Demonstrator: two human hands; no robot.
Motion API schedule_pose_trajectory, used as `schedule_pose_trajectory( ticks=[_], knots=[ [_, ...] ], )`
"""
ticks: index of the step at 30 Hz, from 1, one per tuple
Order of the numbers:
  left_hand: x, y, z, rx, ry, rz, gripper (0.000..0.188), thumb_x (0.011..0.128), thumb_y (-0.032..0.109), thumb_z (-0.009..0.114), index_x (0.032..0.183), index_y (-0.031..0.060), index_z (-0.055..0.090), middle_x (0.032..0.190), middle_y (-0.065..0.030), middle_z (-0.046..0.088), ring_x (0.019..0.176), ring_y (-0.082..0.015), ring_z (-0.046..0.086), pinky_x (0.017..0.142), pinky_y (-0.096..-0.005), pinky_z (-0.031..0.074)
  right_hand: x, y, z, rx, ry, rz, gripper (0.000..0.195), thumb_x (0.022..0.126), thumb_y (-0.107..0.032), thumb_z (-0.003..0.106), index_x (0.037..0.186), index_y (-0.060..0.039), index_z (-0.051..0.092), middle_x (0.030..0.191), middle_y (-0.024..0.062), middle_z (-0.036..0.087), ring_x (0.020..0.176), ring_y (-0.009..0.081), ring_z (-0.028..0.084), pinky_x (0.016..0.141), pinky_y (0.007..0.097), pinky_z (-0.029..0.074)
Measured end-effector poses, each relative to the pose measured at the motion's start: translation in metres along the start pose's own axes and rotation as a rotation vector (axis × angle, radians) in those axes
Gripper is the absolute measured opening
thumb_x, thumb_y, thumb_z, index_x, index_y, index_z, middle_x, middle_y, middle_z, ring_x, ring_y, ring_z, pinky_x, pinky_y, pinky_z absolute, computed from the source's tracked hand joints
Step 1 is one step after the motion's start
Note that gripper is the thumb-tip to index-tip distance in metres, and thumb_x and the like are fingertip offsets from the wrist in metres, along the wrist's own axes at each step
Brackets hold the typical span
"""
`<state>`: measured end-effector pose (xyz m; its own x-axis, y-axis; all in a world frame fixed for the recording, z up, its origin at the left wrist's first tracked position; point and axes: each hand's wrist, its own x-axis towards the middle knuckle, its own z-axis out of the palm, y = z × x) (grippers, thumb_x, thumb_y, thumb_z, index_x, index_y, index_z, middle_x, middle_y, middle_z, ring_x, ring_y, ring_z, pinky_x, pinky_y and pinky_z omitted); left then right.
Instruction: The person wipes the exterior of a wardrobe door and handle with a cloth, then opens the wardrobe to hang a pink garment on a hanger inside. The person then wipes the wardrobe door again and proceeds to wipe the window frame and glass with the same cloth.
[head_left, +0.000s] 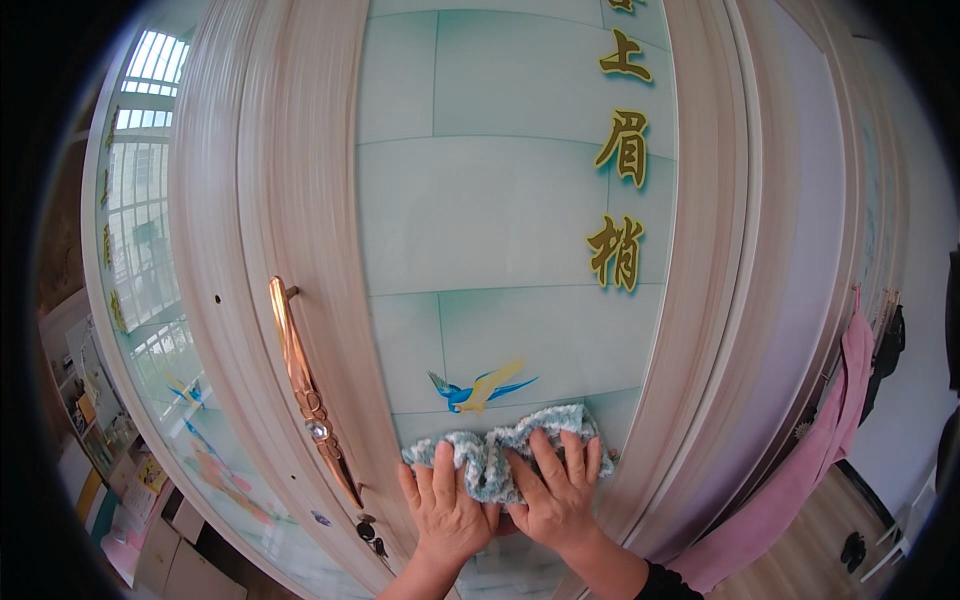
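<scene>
Both hands press a blue-and-white fluffy cloth flat against the lower part of a glass wardrobe door panel. My left hand lies on the cloth's left part, fingers pointing up. On its right part rests my right hand, with fingers spread. Just above the cloth, a blue and yellow bird is printed on the panel, and large gold characters run down its right side. A copper-coloured door handle with a clear jewel stands left of my hands. The panel behind the cloth is hidden.
Keys hang in a lock under the handle. At the left is another glass door with window reflections, beside a cluttered desk. A pink garment hangs at the right, above the wood-look floor, near a white chair.
</scene>
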<state>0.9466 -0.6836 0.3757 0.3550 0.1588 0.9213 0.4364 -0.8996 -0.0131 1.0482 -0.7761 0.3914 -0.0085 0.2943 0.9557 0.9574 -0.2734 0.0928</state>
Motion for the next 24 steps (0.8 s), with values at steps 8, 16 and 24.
schedule_pose_trajectory(
  ticks=[8, 16, 24],
  knots=[
    [-0.025, 0.002, 0.003, -0.035, -0.052, 0.026, 0.055, 0.070, 0.021, 0.055, 0.120, 0.0026, 0.044, 0.132, -0.0244, 0.025, 0.118, -0.0442, 0.029, 0.100, -0.0569, 0.012, -0.018, -0.004, -0.008, 0.023, -0.102, 0.003, 0.036, 0.074, -0.026, 0.056, 0.110, -0.0212, 0.060, 0.126, -0.0006, 0.045, 0.113, 0.0247, 0.039, 0.099, 0.0542, 0.015],
    [-0.026, 0.005, -0.002, -0.090, -0.084, 0.004, 0.059, 0.067, 0.018, 0.057, 0.121, -0.0009, 0.041, 0.133, -0.0261, 0.024, 0.119, -0.0449, 0.027, 0.100, -0.0576, 0.012, -0.018, -0.007, -0.012, 0.013, -0.105, 0.023, 0.035, 0.074, -0.027, 0.057, 0.109, -0.0201, 0.060, 0.125, -0.0021, 0.046, 0.111, 0.0217, 0.042, 0.099, 0.0552, 0.013],
    [-0.016, 0.003, 0.000, -0.024, -0.028, 0.039, 0.055, 0.071, 0.021, 0.054, 0.120, -0.0001, 0.042, 0.133, -0.0246, 0.026, 0.120, -0.0432, 0.027, 0.100, -0.0569, 0.011, -0.014, -0.003, -0.007, 0.035, -0.073, 0.002, 0.034, 0.074, -0.026, 0.057, 0.107, -0.0190, 0.061, 0.124, -0.0015, 0.047, 0.114, 0.0221, 0.040, 0.100, 0.0543, 0.012]
  ],
)
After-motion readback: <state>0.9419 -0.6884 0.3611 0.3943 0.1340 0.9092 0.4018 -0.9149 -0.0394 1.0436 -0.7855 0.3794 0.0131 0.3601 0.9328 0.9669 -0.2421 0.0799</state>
